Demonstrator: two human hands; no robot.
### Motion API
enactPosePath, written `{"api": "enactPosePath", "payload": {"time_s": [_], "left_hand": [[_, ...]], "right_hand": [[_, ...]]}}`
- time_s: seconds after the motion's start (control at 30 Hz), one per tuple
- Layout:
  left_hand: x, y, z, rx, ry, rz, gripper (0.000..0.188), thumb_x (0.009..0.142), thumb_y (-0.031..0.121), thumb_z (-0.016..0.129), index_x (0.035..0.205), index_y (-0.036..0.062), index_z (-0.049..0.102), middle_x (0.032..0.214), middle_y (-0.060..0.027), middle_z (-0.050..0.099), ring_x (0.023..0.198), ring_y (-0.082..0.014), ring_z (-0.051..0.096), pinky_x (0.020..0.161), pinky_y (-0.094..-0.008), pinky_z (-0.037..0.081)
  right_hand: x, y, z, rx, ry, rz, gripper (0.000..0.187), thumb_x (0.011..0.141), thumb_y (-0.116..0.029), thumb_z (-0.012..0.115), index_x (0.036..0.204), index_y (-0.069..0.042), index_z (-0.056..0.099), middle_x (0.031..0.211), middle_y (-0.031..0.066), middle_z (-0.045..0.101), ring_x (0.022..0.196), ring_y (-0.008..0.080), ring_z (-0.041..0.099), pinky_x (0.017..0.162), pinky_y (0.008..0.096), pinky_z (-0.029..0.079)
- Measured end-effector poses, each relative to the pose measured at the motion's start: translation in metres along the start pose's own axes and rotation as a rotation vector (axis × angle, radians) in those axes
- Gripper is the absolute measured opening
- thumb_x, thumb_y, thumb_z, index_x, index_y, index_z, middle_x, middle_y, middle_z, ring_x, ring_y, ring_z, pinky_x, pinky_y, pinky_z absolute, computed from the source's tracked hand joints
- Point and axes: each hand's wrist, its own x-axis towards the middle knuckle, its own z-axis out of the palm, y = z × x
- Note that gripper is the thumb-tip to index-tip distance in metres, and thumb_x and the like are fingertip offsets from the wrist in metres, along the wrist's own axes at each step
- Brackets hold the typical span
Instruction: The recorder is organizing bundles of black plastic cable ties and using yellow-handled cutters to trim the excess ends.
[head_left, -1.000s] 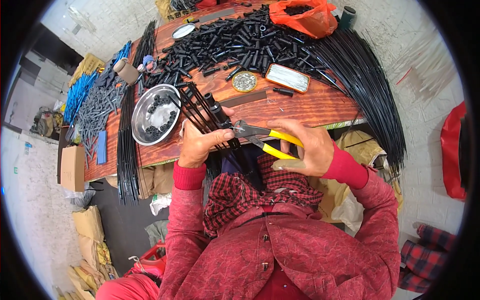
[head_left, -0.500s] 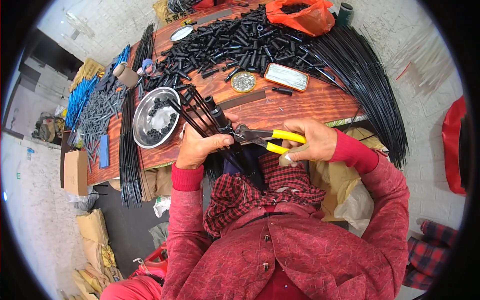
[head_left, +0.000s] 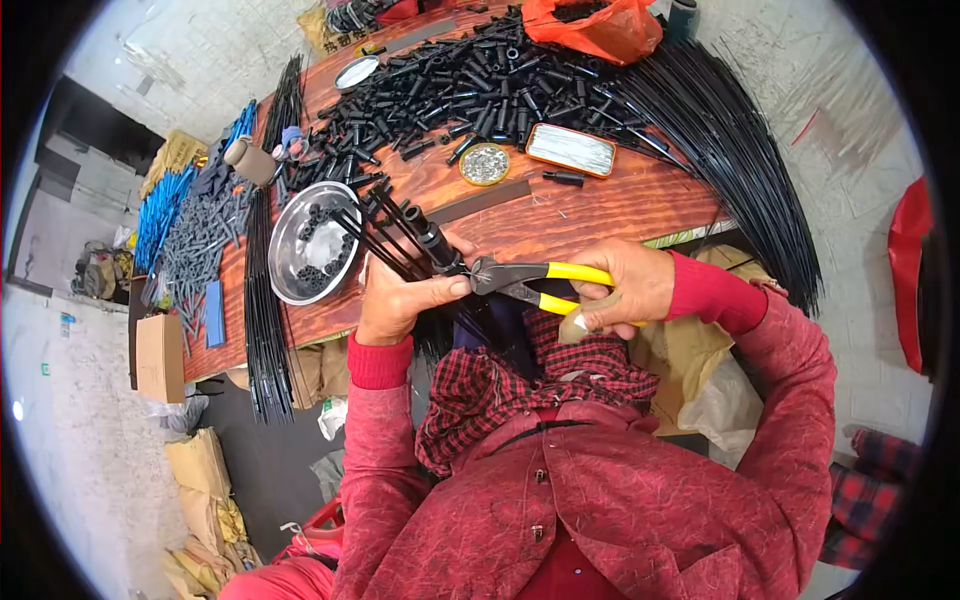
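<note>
My left hand [head_left: 412, 300] is wrapped round several thin black rods [head_left: 372, 237] and a black tubular fitting [head_left: 436, 246]. The rods fan out above the fist, with the fitting standing beside them, tilted. My right hand [head_left: 625, 290] grips a pair of pliers [head_left: 575, 272] with yellow handles and dark jaws. One finger of that hand has a pale wrap. The plier jaws sit at the lower end of the fitting, close by my left thumb. A small bit of bright wire shows at the jaws; whether they bite on it I cannot tell.
A metal bowl [head_left: 282, 262] holds small black rings. Behind lie a heap of black tubular parts [head_left: 480, 90], a round tin [head_left: 484, 164], a rectangular tin [head_left: 571, 150] and an orange bag [head_left: 600, 35]. Long black rods [head_left: 740, 150] hang over the right table edge; grey pieces [head_left: 205, 225] lie left.
The view has shifted slightly. The pliers have turned a little in my right hand, and more of the lower yellow handle shows past my fingers. My left hand keeps its hold.
</note>
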Motion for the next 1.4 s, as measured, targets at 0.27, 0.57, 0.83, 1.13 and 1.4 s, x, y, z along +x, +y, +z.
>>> {"api": "enactPosePath", "payload": {"time_s": [0.27, 0.57, 0.83, 1.13, 1.4], "left_hand": [[0.001, 0.007, 0.008, -0.025, 0.026, -0.002, 0.033, 0.070, 0.005, 0.082, 0.099, -0.0039, 0.069, 0.089, -0.0083, 0.071, 0.079, -0.0151, 0.066, 0.074, -0.0297, 0.053], [0.008, -0.004, 0.009, -0.068, -0.001, 0.041, 0.038, 0.069, 0.008, 0.082, 0.100, -0.0036, 0.064, 0.101, -0.0163, 0.069, 0.092, -0.0218, 0.067, 0.086, -0.0356, 0.052], [0.010, -0.003, 0.014, 0.006, 0.049, 0.073, 0.044, 0.066, 0.009, 0.085, 0.102, -0.0041, 0.063, 0.104, -0.0182, 0.068, 0.098, -0.0254, 0.065, 0.090, -0.0384, 0.051], [0.012, -0.002, 0.018, -0.043, -0.003, -0.016, 0.045, 0.065, 0.007, 0.086, 0.101, -0.0040, 0.063, 0.103, -0.0191, 0.069, 0.099, -0.0257, 0.065, 0.092, -0.0396, 0.050], [0.016, -0.005, 0.021, -0.040, 0.032, 0.045, 0.045, 0.064, 0.004, 0.085, 0.102, -0.0031, 0.063, 0.104, -0.0193, 0.068, 0.100, -0.0277, 0.065, 0.091, -0.0393, 0.050]], "right_hand": [[-0.006, 0.002, 0.014, 0.217, -0.125, 0.128, 0.041, 0.081, -0.024, 0.079, 0.100, 0.000, 0.051, 0.057, 0.0040, 0.057, 0.041, 0.0094, 0.053, 0.037, 0.0224, 0.041], [-0.019, -0.009, 0.011, -0.593, 0.454, -0.306, 0.059, 0.070, -0.025, 0.084, 0.114, -0.004, 0.051, 0.072, 0.0062, 0.058, 0.066, 0.0188, 0.063, 0.056, 0.0350, 0.047], [-0.034, -0.017, 0.009, -1.230, 0.622, -0.593, 0.044, 0.082, -0.029, 0.074, 0.115, -0.004, 0.060, 0.082, 0.0081, 0.061, 0.062, 0.0215, 0.064, 0.052, 0.0301, 0.048], [-0.029, 0.008, -0.006, 0.311, -0.099, 0.126, 0.058, 0.099, -0.052, 0.041, 0.102, 0.003, 0.061, 0.060, 0.0061, 0.057, 0.045, 0.0132, 0.054, 0.044, 0.0250, 0.045], [-0.030, 0.000, 0.004, -0.732, 0.641, -0.635, 0.061, 0.071, -0.027, 0.083, 0.122, -0.005, 0.058, 0.085, 0.0071, 0.062, 0.070, 0.0213, 0.063, 0.060, 0.0337, 0.050]]}}
